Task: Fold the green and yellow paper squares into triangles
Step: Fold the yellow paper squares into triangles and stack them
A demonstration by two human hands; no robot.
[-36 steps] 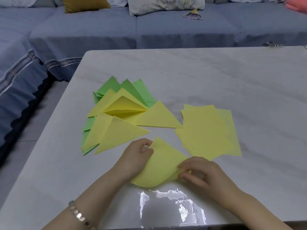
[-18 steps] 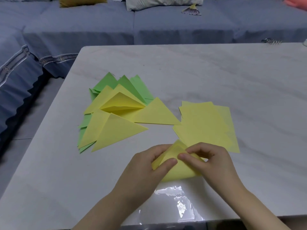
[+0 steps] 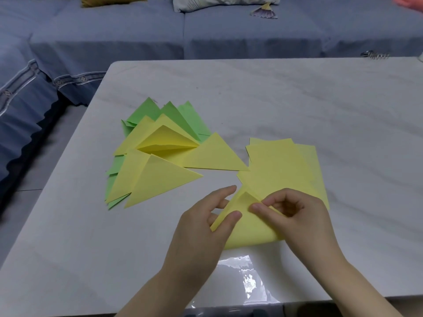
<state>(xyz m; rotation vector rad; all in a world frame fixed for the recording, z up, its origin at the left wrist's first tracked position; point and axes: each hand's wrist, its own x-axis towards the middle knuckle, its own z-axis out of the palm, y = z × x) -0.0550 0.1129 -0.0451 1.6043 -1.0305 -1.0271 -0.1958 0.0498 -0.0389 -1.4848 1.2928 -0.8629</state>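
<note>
Green triangles (image 3: 146, 110): folded, fanned out at the left of centre and partly buried under the yellow ones. No flat green square shows, so the green share looks finished.
Yellow triangles (image 3: 160, 179): several folded, lying over the green. One gapes open along its fold.
Left hand (image 3: 201, 225): fingers mostly straight, thumb pressing on the left edge of the sheet. Whether any finger goes underneath cannot be told.
Sheet in work (image 3: 247, 232): lower centre on the table (image 3: 297, 99), bent over on itself. Its fold still bulges round and is not creased.
Right hand (image 3: 295, 213): fingers curled, pinching the turned-over corner of the sheet.
Yellow squares (image 3: 281, 165): a loose flat stack right of centre, unfolded, partly under the sheet.
Progress: likely past halfway. This crease and the remaining stack are left.
</note>
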